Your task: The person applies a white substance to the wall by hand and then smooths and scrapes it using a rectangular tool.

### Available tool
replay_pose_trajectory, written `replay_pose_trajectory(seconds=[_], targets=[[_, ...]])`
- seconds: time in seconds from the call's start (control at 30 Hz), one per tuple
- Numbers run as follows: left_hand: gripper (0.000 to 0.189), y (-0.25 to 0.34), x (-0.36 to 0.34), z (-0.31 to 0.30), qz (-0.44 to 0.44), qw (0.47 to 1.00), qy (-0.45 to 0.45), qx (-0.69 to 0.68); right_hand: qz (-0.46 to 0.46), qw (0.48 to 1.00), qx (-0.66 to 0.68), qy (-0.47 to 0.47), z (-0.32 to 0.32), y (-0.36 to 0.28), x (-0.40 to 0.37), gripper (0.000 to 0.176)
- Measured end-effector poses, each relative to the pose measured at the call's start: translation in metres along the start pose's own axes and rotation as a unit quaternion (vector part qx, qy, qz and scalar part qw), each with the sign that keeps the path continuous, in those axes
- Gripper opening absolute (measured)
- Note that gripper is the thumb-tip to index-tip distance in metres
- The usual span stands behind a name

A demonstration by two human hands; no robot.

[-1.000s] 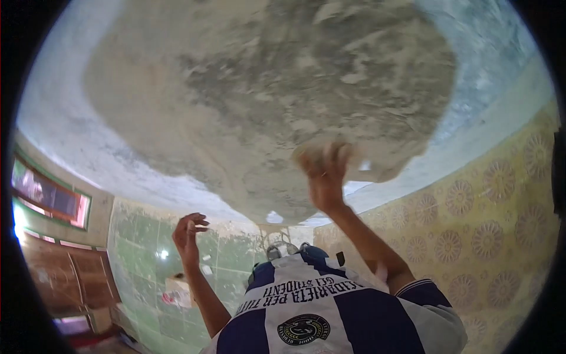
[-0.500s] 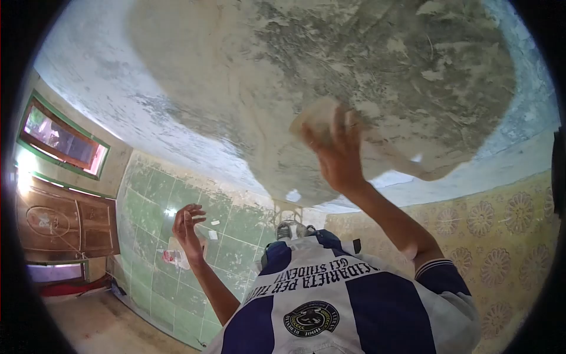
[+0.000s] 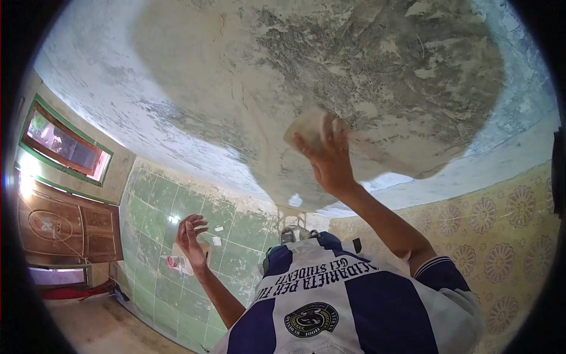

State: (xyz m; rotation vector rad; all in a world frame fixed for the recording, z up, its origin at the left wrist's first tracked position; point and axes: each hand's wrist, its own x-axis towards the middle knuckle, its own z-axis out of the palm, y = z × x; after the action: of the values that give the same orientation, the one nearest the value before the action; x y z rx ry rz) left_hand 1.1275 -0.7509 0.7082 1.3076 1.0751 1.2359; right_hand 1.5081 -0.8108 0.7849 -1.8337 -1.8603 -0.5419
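My right hand (image 3: 331, 164) is raised and presses a pale flat pad (image 3: 302, 131) against a broad patch of rough grey plaster (image 3: 330, 71) on the ceiling. The fingers curl over the pad's edge. My left hand (image 3: 191, 233) is held lower at the left, fingers spread and holding nothing, in front of a green tiled wall (image 3: 159, 206). My blue and white striped shirt (image 3: 330, 301) fills the bottom of the view.
Whitish-blue painted ceiling (image 3: 88, 76) surrounds the grey patch. A window (image 3: 65, 144) and a wooden door (image 3: 59, 227) are at the left. A yellow patterned wall (image 3: 507, 236) is at the right. A small white and red object (image 3: 177, 261) hangs on the tiles.
My right hand has slid the pad up and to the left across the plaster. My left hand has sunk a little. The view has swung, bringing the door into sight.
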Motion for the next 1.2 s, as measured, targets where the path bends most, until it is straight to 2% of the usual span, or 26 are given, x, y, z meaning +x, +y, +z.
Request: replay_pose_trajectory(seconds=[0.07,0.13,0.2,0.23,0.3,0.33,0.4,0.43,0.47,0.5,0.53,0.6,0.7,0.73,0.8,0.83,0.87,0.9,0.93,1.0,1.03,1.07,1.1,1.13,1.17,1.2], targets=[[0.039,0.004,0.002,0.003,-0.006,1.0,0.01,-0.009,0.042,0.998,-0.045,0.034,-0.018,-0.005,0.03,0.067],[0.039,0.006,0.01,0.012,0.006,1.0,-0.015,-0.009,0.078,0.994,-0.07,0.008,0.004,-0.016,0.054,0.064],[0.039,0.01,0.019,0.027,0.016,0.999,-0.045,-0.008,0.029,0.999,-0.014,0.011,0.03,-0.025,0.055,0.058],[0.039,0.013,0.023,0.035,0.031,0.998,-0.063,-0.007,0.038,0.999,-0.017,0.008,0.041,-0.027,0.045,0.058],[0.037,0.015,0.026,0.048,0.042,0.995,-0.09,-0.016,-0.039,0.993,0.081,-0.076,0.057,-0.029,0.02,0.055],[0.037,0.014,0.026,0.056,0.043,0.994,-0.1,-0.016,-0.031,0.994,0.077,-0.073,0.054,-0.031,0.008,0.055],[0.036,0.01,0.027,0.075,0.032,0.988,-0.145,-0.036,-0.038,0.982,0.163,-0.084,0.043,-0.039,-0.016,0.041],[0.033,0.007,0.026,0.087,-0.001,0.99,-0.134,-0.036,-0.04,0.983,0.16,-0.079,0.035,-0.039,-0.024,0.041],[0.03,0.008,0.027,0.1,-0.013,0.989,-0.145,-0.015,0.03,0.952,0.285,-0.109,0.027,-0.037,-0.031,0.04],[0.032,0.009,0.026,0.113,0.016,0.99,-0.143,-0.001,0.097,0.899,0.405,-0.136,0.018,-0.032,-0.036,0.042],[0.036,0.017,0.025,0.128,0.046,0.989,-0.142,0.013,0.092,0.902,0.401,-0.13,0.0,-0.029,-0.035,0.042],[0.057,0.033,0.03,0.148,0.091,0.976,-0.198,-0.015,0.259,0.732,0.587,-0.228,-0.04,-0.025,-0.033,0.048],[0.058,0.07,0.036,0.179,0.053,0.917,-0.386,-0.086,0.244,0.711,0.629,-0.198,-0.046,-0.007,-0.041,0.044],[0.055,0.061,0.031,0.191,-0.029,0.899,-0.401,-0.172,0.239,0.719,0.625,-0.188,-0.051,-0.004,-0.039,0.044],[0.05,0.076,0.018,0.211,-0.077,0.852,-0.437,-0.278,0.245,0.749,0.612,-0.069,-0.061,0.003,-0.036,0.036],[0.045,0.081,0.015,0.218,-0.053,0.869,-0.447,-0.205,0.279,0.783,0.549,-0.082,-0.076,0.006,-0.032,0.033],[0.041,0.086,0.013,0.226,-0.029,0.882,-0.451,-0.131,0.276,0.786,0.548,-0.075,-0.08,0.01,-0.032,0.033],[0.03,0.09,0.007,0.234,-0.034,0.898,-0.431,-0.085,0.286,0.84,0.458,-0.06,-0.082,0.013,-0.034,0.032],[0.03,0.095,0.005,0.238,-0.03,0.897,-0.433,-0.084,0.294,0.883,0.364,-0.045,-0.083,0.014,-0.038,0.032],[0.022,0.1,0.0,0.243,0.076,0.93,-0.361,-0.003,0.288,0.859,0.423,0.005,-0.075,0.021,-0.054,0.033],[0.021,0.104,-0.001,0.238,0.173,0.947,-0.264,0.057,0.28,0.83,0.48,0.051,-0.074,0.026,-0.062,0.034],[0.021,0.089,0.01,0.233,0.18,0.966,-0.148,0.109,0.276,0.83,0.482,0.051,-0.081,0.031,-0.072,0.034],[0.024,0.077,0.022,0.225,0.231,0.962,0.015,0.144,0.292,0.816,0.498,0.023,-0.094,0.038,-0.085,0.033],[0.03,0.122,0.022,0.248,0.3,0.933,0.193,-0.05,0.309,0.799,0.516,-0.007,-0.103,0.044,-0.1,0.033],[0.036,0.129,0.042,0.248,0.347,0.907,0.233,-0.046,0.307,0.797,0.52,-0.008,-0.109,0.051,-0.114,0.033],[0.036,0.14,0.055,0.251,0.302,0.934,0.189,0.005,0.331,0.796,0.506,-0.025,-0.116,0.058,-0.129,0.033]])
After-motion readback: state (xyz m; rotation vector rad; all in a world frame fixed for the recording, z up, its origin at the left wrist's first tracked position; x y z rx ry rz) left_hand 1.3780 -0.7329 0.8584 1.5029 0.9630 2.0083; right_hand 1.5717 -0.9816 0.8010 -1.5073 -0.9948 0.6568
